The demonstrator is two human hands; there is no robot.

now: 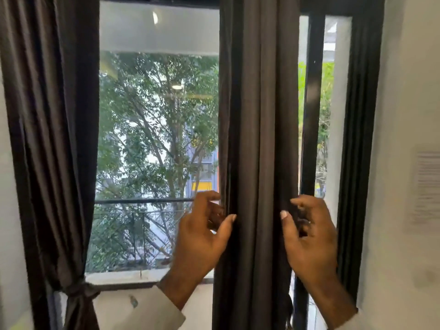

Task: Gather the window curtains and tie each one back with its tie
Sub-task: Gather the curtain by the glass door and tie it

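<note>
White walls (404, 91) flank the window (157, 139); both hands, left hand (200, 236) and right hand (309, 236), grip the dark curtain (258, 139).

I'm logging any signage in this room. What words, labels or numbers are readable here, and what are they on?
Nothing can be read.
White paper notice on the right wall: lines of print, too blurred to read.
Dark grey window curtains, black window frame: no text visible.

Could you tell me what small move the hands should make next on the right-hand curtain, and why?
Probably close both hands inward to bunch the right curtain. The left hand and right hand grip its two edges, it hangs loose with no tie visible around it, while the left curtain is already cinched by its tie.
</note>
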